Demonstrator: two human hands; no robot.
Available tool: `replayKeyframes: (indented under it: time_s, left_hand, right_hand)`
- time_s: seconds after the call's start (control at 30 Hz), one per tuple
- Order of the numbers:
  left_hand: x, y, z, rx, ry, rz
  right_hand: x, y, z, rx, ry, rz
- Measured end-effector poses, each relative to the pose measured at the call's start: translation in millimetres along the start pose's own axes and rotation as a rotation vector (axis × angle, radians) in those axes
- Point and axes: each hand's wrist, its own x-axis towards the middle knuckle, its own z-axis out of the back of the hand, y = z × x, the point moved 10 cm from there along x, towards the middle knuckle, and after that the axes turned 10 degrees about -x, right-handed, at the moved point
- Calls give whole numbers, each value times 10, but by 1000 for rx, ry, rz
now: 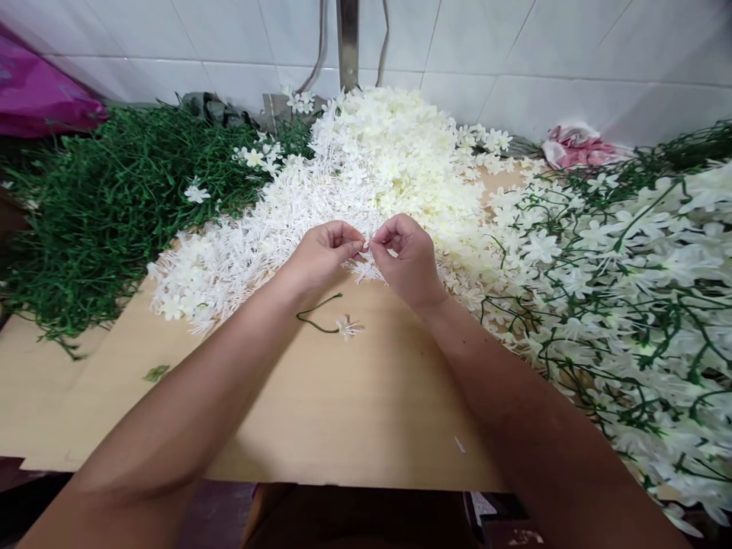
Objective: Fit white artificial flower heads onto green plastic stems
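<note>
My left hand (330, 245) and my right hand (407, 255) meet over the front edge of the white heap. Both are closed in a pinch, fingertips almost touching, on a small white artificial flower piece (367, 244) that the fingers mostly cover. Below them on the cardboard lies a bent green plastic stem (318, 326) with a spiky white flower centre (348, 328) at one end. Just beyond my hands is a heap of thin white flower pieces (252, 240), which runs into a taller pile of cream fabric blossoms (409, 145).
Green plastic stems (126, 191) are heaped on the left. White flowers on stems (646, 267) cover the right side. A cardboard sheet (343, 412) forms the work surface, against a tiled wall (486, 46). A pink bag (46, 88) and a pink-and-white cloth (583, 147) lie at the back.
</note>
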Motion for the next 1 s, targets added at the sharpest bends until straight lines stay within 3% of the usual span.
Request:
replayKeyframes:
  time_s: [0.17, 0.37, 0.53, 0.77, 0.9, 1.0]
  left_hand:
    - [19, 62, 37, -139, -18, 41]
    - [14, 87, 43, -197, 17, 67]
    - [-6, 52, 11, -171, 54, 61]
    - [-47, 52, 10, -159, -22, 69]
    - [-164, 1, 95, 23, -56, 62]
    - [-341, -51, 164, 444, 9, 14]
  right_hand:
    - [11, -25, -36, 65, 47, -42]
    - [9, -41, -96, 176, 141, -123]
    - [19, -78, -95, 236, 143, -193]
    - [-19, -144, -203, 284, 223, -240]
    - [-26, -113, -189, 205, 208, -215]
    - [-59, -104, -243, 198, 243, -234]
